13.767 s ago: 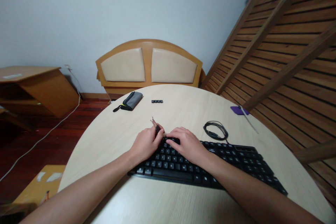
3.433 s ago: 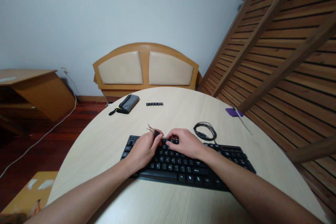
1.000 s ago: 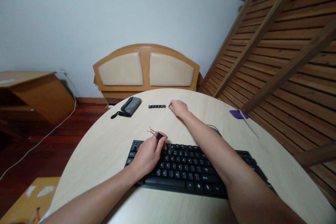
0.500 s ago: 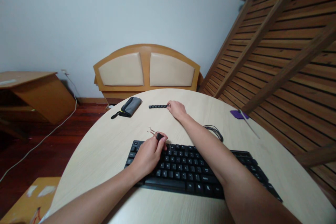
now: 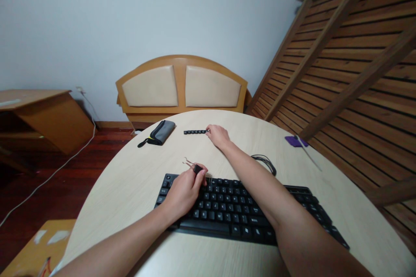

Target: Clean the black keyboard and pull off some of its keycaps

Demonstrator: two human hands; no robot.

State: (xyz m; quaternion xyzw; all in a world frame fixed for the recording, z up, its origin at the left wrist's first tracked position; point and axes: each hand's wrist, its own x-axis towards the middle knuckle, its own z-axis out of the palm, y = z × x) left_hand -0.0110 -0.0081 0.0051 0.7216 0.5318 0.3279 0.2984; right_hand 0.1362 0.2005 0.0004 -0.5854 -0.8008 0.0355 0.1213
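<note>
A black keyboard (image 5: 205, 227) lies across the near part of the round table. My left hand (image 5: 182, 190) rests over its left side, closed round the black handle of a wire keycap puller (image 5: 197, 169); thin metal wires stick out at both ends of the handle. Farther off, a short row of black keycaps (image 5: 195, 132) stands on the table. At the right end of that row my right hand (image 5: 219, 135) is closed, its fingertips pinching a keycap that is mostly hidden. My right forearm crosses above the keyboard and covers part of its keys.
A grey and black folded cloth pouch (image 5: 164, 132) lies left of the keycap row. The coiled black cable (image 5: 268, 163) sits behind the keyboard. Near the table's right edge is a purple object (image 5: 295, 141) with a pale strap. A wooden slatted frame (image 5: 341, 82) leans at the right.
My right hand has shifted very slightly left at the end of the keycap row. The left hand and keyboard have stayed in place.
</note>
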